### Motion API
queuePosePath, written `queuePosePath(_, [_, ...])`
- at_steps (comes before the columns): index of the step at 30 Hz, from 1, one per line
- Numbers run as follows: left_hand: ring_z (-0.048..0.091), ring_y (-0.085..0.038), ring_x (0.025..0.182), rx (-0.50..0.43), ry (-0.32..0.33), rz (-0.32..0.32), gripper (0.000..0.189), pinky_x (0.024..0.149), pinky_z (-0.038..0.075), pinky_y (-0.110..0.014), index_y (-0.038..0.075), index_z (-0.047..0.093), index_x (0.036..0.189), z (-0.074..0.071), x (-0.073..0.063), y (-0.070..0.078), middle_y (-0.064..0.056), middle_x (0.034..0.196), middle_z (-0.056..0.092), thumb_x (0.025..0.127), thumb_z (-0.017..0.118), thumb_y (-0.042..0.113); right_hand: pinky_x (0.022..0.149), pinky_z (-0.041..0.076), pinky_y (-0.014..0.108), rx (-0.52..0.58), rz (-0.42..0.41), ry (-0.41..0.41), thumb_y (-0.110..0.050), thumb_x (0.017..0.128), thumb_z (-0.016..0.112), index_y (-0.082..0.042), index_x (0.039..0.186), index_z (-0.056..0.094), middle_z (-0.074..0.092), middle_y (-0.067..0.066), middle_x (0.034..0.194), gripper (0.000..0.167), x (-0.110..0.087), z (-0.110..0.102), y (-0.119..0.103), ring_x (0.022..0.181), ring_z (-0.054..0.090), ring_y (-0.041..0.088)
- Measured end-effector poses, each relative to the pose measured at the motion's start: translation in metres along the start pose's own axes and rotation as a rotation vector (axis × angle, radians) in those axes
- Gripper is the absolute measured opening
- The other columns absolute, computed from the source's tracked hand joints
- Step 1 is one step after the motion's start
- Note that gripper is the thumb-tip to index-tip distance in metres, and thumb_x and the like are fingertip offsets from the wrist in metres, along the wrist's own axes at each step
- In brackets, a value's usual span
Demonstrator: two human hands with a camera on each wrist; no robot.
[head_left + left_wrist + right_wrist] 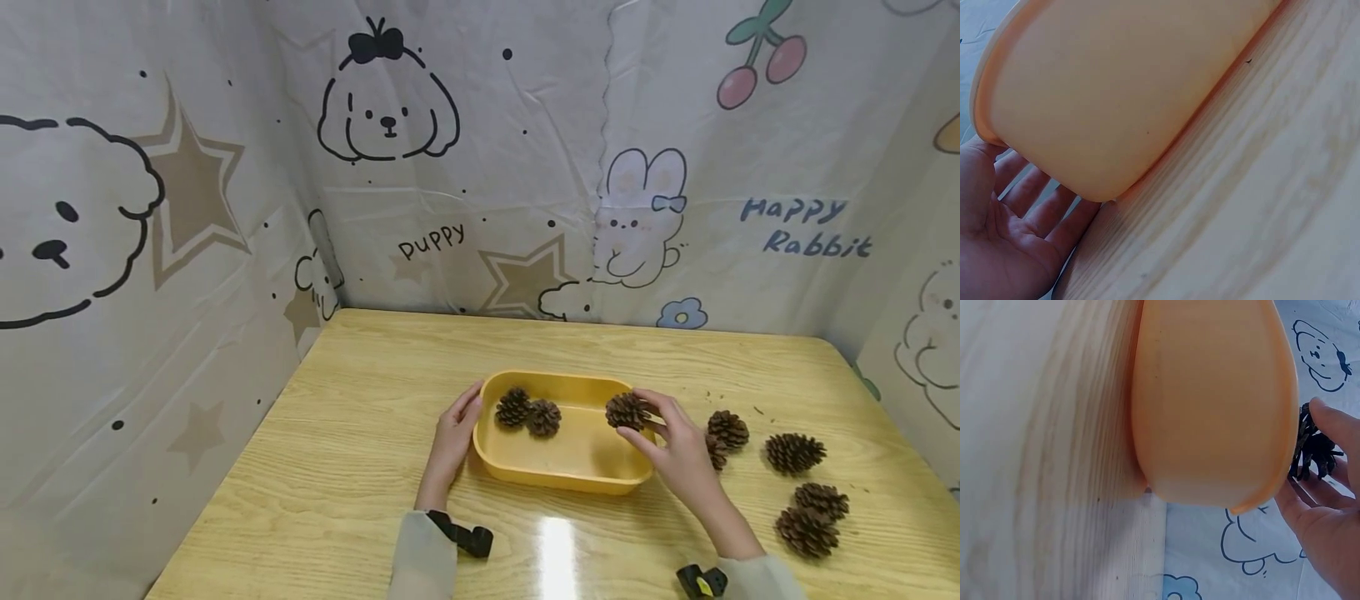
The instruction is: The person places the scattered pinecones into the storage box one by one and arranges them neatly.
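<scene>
A yellow plastic bin (525, 477) sits on the table with two brown pine cones inside, one pine cone (513, 407) right beside another pine cone (543, 417). My left hand (454, 431) touches the bin's left end, its fingers extended along the outside wall, as the left wrist view also shows. Over the right end of the bin, my right hand (678, 446) pinches a third pine cone (626, 412) between thumb and fingers. In the right wrist view that pine cone (1317, 447) shows at the rim, partly hidden by the bin wall (1210, 406).
To the right of the bin, several more pine cones lie on the wooden table (360, 400), among them a single pine cone (795, 453) and a touching pair nearer the front (808, 531). One is partly behind my right hand. A printed cloth (495, 167) hangs behind the table.
</scene>
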State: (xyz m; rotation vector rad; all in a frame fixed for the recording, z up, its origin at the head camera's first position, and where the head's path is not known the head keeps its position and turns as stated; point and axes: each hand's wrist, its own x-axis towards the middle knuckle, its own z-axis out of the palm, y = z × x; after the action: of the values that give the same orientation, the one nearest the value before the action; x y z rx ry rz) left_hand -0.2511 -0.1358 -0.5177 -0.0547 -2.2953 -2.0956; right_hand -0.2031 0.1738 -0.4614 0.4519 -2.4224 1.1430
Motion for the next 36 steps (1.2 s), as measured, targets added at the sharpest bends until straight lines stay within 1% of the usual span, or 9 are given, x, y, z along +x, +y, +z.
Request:
queuePosePath(4, [0.043,-0.027,0.141,0.001,0.002,-0.010,0.048,0.115,0.040,-0.044,0.017,0.048,0.146,0.001,0.000,0.001,-0.007,0.151,0.047,0.103,0.049,0.037,0.087,0.045,0.000,-0.024,0.018,-0.029,-0.006,0.084,0.076,-0.002,0.135,0.053,0.059,0.016,0.127,0.056,0.004,0.003,0.000,0.112,0.058,0.012])
queuePosePath(6, [0.043,-0.027,0.142,-0.006,0.000,-0.012,0.047,0.116,0.039,-0.044,0.016,0.048,0.147,0.001,0.000,0.002,-0.008,0.152,0.047,0.103,0.049,0.035,0.088,0.053,0.010,-0.033,0.024,-0.044,-0.007,0.084,0.076,-0.001,0.134,0.053,0.059,0.017,0.127,0.056,0.006,0.005,0.000,0.112,0.059,0.026])
queuePosePath(9, [0.043,-0.029,0.141,-0.020,-0.008,-0.012,0.046,0.115,0.039,-0.045,0.013,0.047,0.146,0.000,-0.003,0.010,-0.011,0.151,0.046,0.104,0.048,0.029,0.089,0.058,0.033,-0.036,0.039,-0.072,-0.008,0.084,0.075,0.001,0.135,0.052,0.058,0.019,0.129,0.056,0.009,0.008,0.001,0.114,0.058,0.035])
queuePosePath(11, [0.043,-0.032,0.141,-0.015,-0.015,-0.007,0.045,0.115,0.039,-0.046,0.009,0.047,0.146,0.000,-0.007,0.018,-0.014,0.151,0.047,0.104,0.048,0.026,0.089,0.056,0.044,-0.034,0.049,-0.093,-0.009,0.085,0.075,0.001,0.135,0.051,0.056,0.020,0.131,0.057,0.010,0.009,0.002,0.116,0.057,0.038])
queuePosePath(16, [0.043,-0.033,0.140,0.003,-0.020,0.002,0.044,0.115,0.040,-0.046,0.006,0.048,0.145,-0.001,-0.016,0.035,-0.016,0.150,0.047,0.105,0.047,0.023,0.090,0.056,0.047,-0.026,0.068,-0.137,-0.011,0.086,0.074,0.000,0.137,0.050,0.055,0.020,0.133,0.057,0.012,0.013,0.001,0.120,0.056,0.041])
queuePosePath(20, [0.043,-0.036,0.140,0.014,-0.010,0.025,0.045,0.113,0.042,-0.047,0.005,0.047,0.145,0.000,-0.018,0.035,-0.018,0.149,0.047,0.105,0.046,0.025,0.091,0.056,0.048,-0.029,0.081,-0.172,-0.014,0.088,0.073,-0.001,0.137,0.050,0.054,0.021,0.132,0.055,0.015,0.016,0.000,0.120,0.055,0.043])
queuePosePath(24, [0.043,-0.035,0.140,0.009,-0.008,0.011,0.044,0.114,0.041,-0.047,0.005,0.048,0.145,-0.001,-0.018,0.036,-0.017,0.149,0.047,0.104,0.048,0.024,0.092,0.056,0.049,-0.041,0.097,-0.204,-0.016,0.089,0.072,-0.001,0.137,0.049,0.054,0.021,0.132,0.055,0.019,0.018,0.000,0.120,0.055,0.044])
queuePosePath(28, [0.043,-0.033,0.141,0.007,-0.011,-0.007,0.044,0.114,0.040,-0.047,0.006,0.048,0.145,-0.001,-0.014,0.033,-0.016,0.150,0.047,0.104,0.049,0.022,0.093,0.055,0.051,-0.075,0.087,-0.223,-0.016,0.088,0.073,0.000,0.136,0.049,0.055,0.022,0.131,0.056,0.022,0.020,0.001,0.119,0.056,0.043])
queuePosePath(36, [0.043,-0.028,0.142,0.010,0.010,-0.005,0.047,0.115,0.040,-0.044,0.014,0.048,0.146,-0.001,0.000,0.002,-0.010,0.152,0.047,0.103,0.050,0.033,0.090,0.056,0.050,-0.136,0.010,-0.258,-0.011,0.084,0.075,0.004,0.131,0.051,0.058,0.025,0.127,0.055,0.032,0.028,0.003,0.117,0.057,0.044])
